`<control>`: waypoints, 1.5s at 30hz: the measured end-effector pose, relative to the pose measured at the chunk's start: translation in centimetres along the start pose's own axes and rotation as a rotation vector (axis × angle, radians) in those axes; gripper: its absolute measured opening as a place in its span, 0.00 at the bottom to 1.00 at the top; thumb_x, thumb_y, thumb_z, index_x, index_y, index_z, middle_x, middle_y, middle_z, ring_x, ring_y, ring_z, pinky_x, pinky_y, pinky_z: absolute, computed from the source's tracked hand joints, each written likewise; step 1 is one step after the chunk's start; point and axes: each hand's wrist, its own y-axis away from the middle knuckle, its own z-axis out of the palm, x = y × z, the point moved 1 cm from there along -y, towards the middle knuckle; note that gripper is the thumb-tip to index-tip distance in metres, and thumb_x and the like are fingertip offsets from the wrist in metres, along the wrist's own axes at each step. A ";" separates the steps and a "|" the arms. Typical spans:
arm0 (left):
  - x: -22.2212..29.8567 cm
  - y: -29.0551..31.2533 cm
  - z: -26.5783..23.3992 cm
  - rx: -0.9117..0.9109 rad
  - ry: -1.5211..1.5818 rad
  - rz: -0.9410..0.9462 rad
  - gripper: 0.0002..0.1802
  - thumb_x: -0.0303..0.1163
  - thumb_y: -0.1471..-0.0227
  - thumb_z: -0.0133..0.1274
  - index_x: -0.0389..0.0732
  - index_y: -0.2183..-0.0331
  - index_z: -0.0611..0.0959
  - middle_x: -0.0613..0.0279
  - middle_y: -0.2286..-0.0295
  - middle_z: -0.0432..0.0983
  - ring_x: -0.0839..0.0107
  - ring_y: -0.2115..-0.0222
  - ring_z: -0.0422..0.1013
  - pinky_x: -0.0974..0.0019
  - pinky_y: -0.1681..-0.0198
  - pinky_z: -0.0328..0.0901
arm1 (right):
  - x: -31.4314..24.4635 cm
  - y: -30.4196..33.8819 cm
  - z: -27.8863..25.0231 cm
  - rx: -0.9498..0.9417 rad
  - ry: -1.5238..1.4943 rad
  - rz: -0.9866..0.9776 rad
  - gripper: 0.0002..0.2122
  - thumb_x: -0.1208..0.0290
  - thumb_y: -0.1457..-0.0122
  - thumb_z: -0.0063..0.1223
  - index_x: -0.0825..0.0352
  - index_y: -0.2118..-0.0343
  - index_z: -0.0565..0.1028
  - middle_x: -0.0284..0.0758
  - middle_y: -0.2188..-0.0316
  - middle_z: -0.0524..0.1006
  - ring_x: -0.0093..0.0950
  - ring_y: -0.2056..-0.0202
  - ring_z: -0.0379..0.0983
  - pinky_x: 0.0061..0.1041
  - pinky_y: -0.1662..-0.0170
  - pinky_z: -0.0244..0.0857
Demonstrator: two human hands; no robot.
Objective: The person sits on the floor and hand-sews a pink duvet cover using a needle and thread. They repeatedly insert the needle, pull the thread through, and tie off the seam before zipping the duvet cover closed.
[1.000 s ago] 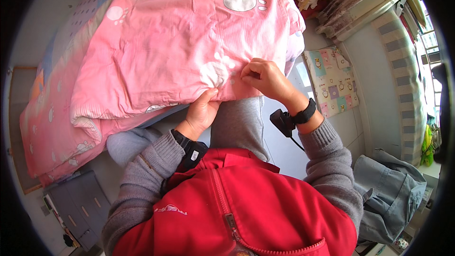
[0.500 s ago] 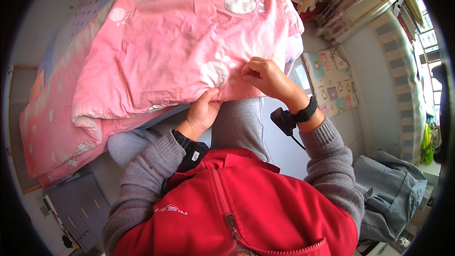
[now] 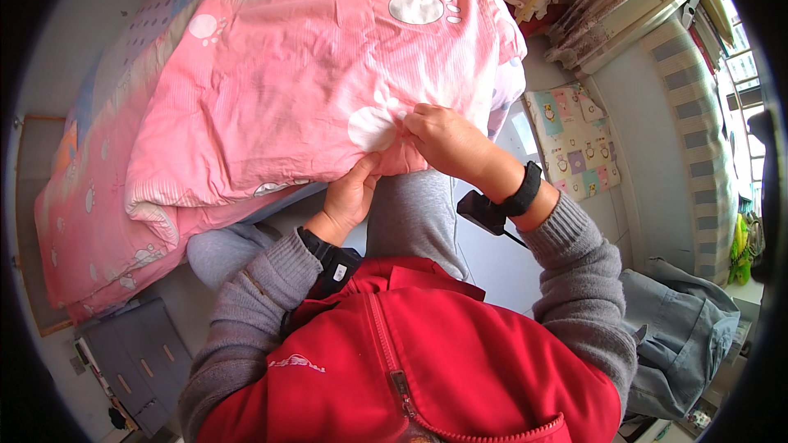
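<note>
A pink quilt [image 3: 271,90] with white paw prints is spread in front of me, its near edge lying over my lap. My left hand [image 3: 351,190] is closed on that edge, thumb on top just under a large white paw print [image 3: 373,129] and the fingers hidden below the cloth. On the right side of the same print, my right hand [image 3: 443,138] is closed in a pinch against the cloth. Whatever sits between its fingertips is too small or too hidden to name. Small creases run in the cloth between the two hands.
A black device [image 3: 483,212] hangs at my right wrist, and another [image 3: 336,269] is strapped on the left. A patterned mat [image 3: 570,143] lies on the floor at right. Grey clothing [image 3: 677,336] is heaped at lower right, and a grey cabinet [image 3: 139,361] stands at lower left.
My right hand has moved left and slightly down, from above the quilt to the paw print, its fingertips now pinched at the cloth. My left hand keeps its hold on the edge.
</note>
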 end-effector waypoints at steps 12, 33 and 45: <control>-0.1 -0.3 -0.6 0.017 -0.009 -0.010 0.19 0.29 0.43 0.49 0.37 0.50 0.73 0.61 0.52 0.73 0.70 0.51 0.68 0.62 0.44 0.60 | 0.2 -0.7 0.0 0.026 -0.079 0.008 0.04 0.76 0.49 0.51 0.70 0.71 0.74 0.41 0.75 0.74 0.41 0.69 0.73 0.34 0.64 0.68; 0.4 -0.6 0.5 0.034 0.035 -0.028 0.18 0.33 0.45 0.51 0.37 0.53 0.75 0.61 0.56 0.75 0.69 0.57 0.70 0.62 0.50 0.63 | 1.5 0.6 -1.2 0.212 -0.284 0.239 0.09 0.74 0.55 0.63 0.71 0.78 0.73 0.39 0.77 0.73 0.32 0.76 0.72 0.27 0.72 0.65; 1.2 -0.3 1.0 -0.016 0.057 -0.095 0.18 0.35 0.45 0.50 0.37 0.54 0.76 0.62 0.57 0.75 0.70 0.57 0.70 0.64 0.50 0.62 | -0.2 0.1 -0.4 0.309 -0.192 -0.045 0.04 0.78 0.54 0.57 0.68 0.78 0.73 0.38 0.78 0.72 0.37 0.70 0.69 0.32 0.64 0.65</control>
